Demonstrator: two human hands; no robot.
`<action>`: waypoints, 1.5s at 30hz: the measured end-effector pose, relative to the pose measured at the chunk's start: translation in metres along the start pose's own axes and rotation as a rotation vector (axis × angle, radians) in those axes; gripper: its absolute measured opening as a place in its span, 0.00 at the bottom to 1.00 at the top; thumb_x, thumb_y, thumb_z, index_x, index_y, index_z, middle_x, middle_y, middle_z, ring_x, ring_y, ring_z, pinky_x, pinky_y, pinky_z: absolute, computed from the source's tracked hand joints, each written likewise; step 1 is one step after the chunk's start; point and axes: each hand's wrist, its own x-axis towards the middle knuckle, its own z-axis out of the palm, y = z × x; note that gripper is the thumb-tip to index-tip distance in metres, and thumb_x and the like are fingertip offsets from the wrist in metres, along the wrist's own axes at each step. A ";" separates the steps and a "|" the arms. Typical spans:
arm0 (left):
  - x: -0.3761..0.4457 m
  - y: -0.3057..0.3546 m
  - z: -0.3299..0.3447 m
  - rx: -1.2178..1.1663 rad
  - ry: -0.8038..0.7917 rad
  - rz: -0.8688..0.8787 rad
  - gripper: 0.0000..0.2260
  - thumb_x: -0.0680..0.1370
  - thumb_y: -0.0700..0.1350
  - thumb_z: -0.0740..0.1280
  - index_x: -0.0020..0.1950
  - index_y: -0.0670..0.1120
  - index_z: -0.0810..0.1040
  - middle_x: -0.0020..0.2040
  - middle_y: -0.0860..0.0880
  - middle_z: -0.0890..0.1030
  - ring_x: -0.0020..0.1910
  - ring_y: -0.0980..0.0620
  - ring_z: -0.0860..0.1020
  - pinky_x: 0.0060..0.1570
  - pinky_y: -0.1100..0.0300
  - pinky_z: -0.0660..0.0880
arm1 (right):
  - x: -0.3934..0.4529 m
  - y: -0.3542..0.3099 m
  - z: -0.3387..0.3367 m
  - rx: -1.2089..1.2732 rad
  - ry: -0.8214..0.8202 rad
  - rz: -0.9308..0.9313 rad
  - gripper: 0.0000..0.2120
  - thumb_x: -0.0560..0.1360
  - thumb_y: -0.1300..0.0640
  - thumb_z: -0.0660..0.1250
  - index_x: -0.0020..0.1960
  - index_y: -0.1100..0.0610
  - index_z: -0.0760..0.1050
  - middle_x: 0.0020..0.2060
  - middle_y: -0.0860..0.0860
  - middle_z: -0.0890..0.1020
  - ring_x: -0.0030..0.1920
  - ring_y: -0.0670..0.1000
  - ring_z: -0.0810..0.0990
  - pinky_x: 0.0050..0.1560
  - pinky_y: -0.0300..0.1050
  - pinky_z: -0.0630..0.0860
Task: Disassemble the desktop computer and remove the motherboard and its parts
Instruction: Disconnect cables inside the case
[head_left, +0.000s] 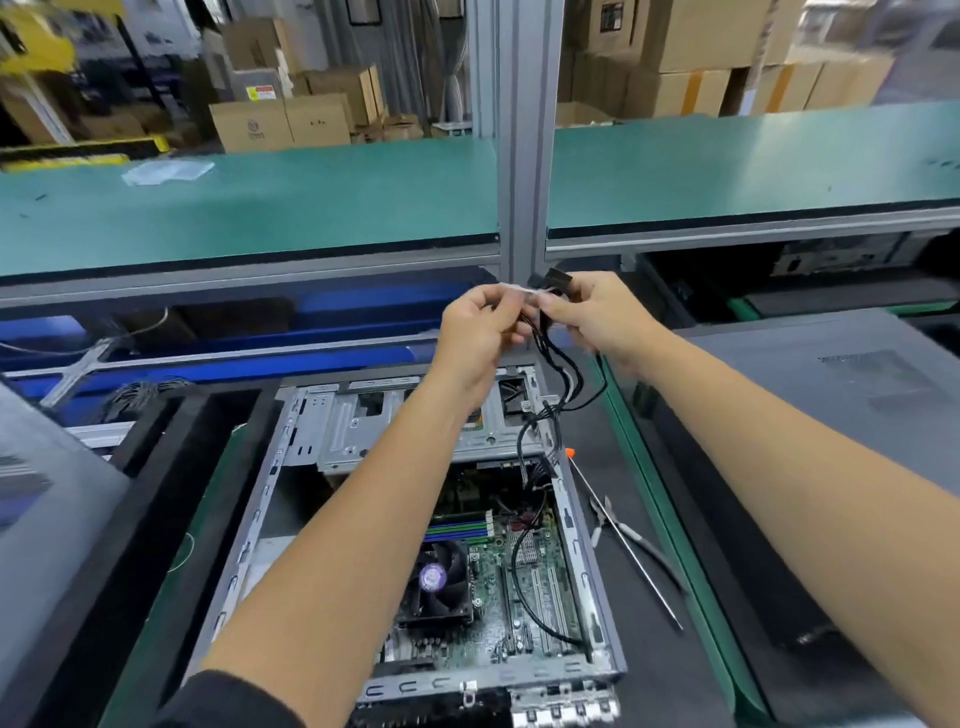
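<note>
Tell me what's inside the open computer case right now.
Inside the case sit the motherboard, its cooler fan and black cables. A metal drive cage spans the far end. The left forearm covers the middle part.

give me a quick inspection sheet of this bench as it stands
surface: dark mat with green edging, under the case
job's things: open computer case lying flat; motherboard still inside, with cooler fan and memory slots; drive cage at the far end
clutter: long screwdriver with orange tip and pliers on the mat to the right of the case
fingers: left hand and right hand both raised above the case, pinching the cable bundle
cables: black cable bundle with connector at top, trailing down into the case
surroundings: green shelf above, cardboard boxes behind, another grey case on the right
</note>
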 end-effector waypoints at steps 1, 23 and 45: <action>0.001 -0.003 0.007 0.008 -0.021 -0.005 0.04 0.80 0.38 0.65 0.48 0.40 0.78 0.35 0.49 0.81 0.30 0.56 0.75 0.33 0.66 0.74 | 0.000 0.003 -0.005 -0.007 0.013 0.003 0.07 0.79 0.62 0.65 0.42 0.61 0.75 0.25 0.45 0.71 0.22 0.41 0.64 0.23 0.33 0.62; 0.046 -0.123 0.111 0.788 0.290 -0.094 0.07 0.77 0.40 0.67 0.39 0.40 0.76 0.34 0.44 0.80 0.32 0.51 0.78 0.36 0.58 0.76 | 0.030 0.092 -0.141 -0.008 0.020 0.270 0.15 0.79 0.61 0.66 0.35 0.60 0.69 0.28 0.56 0.73 0.21 0.47 0.73 0.38 0.43 0.74; 0.024 -0.140 0.105 1.526 -0.282 -0.190 0.09 0.76 0.42 0.69 0.56 0.43 0.80 0.55 0.43 0.81 0.55 0.42 0.78 0.55 0.51 0.75 | 0.029 0.088 -0.147 -0.089 0.093 0.208 0.12 0.80 0.59 0.62 0.39 0.60 0.75 0.32 0.55 0.77 0.23 0.42 0.73 0.32 0.38 0.73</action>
